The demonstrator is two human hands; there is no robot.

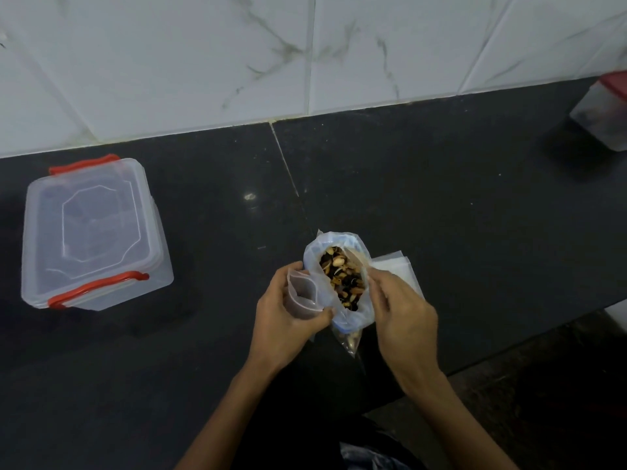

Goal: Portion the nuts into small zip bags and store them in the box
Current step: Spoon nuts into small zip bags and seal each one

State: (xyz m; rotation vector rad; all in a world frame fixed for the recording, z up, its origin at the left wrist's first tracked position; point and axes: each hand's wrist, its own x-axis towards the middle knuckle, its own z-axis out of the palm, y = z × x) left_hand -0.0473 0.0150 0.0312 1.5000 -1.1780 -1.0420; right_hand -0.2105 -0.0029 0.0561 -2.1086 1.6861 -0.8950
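Observation:
A large clear bag [339, 320] stands open near the counter's front edge, full of mixed nuts [342, 276]. My left hand [288, 320] holds a small empty zip bag [303, 293], its mouth open, right beside the big bag's left side. My right hand [403, 310] grips the big bag's right rim with curled fingers. The clear plastic box [91, 232] with red clips sits shut at the left of the counter, well apart from both hands.
A stack of flat small zip bags [403, 269] lies behind my right hand. Another container with a red lid [604, 110] stands at the far right by the tiled wall. The dark counter [441, 198] ends in an edge at lower right.

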